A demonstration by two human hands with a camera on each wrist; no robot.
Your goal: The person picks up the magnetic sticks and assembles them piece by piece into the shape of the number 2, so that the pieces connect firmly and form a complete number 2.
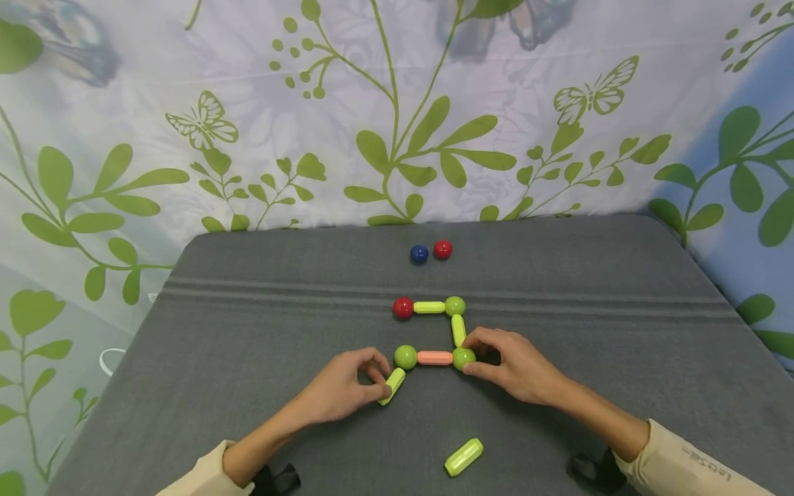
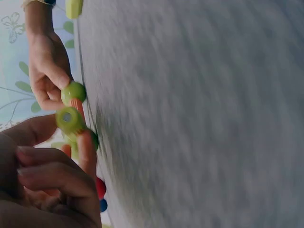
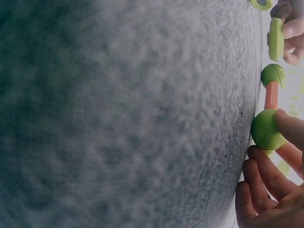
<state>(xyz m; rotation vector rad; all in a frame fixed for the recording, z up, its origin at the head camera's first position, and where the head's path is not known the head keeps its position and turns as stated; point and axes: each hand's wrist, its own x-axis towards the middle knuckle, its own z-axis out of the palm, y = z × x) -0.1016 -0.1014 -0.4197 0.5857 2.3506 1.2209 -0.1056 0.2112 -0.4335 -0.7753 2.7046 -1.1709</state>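
left hand (image 1: 340, 387) pinching a lime rod (image 1: 393, 384) just beside a green ball (image 1: 406, 357), right hand (image 1: 520, 364) gripping the corner ball (image 1: 462, 359), coral rod (image 1: 435, 357) bridging both, loose rod (image 1: 464, 457) chilling on gray cloth (image 1: 347, 458)

Leaf-print curtains (image 1: 335, 172) make this a screened nook.

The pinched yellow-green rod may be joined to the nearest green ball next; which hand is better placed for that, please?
Probably the left hand: it pinches the yellow-green rod, with one end close to the nearest green ball. The right hand holds another green ball, beyond the peach rod.
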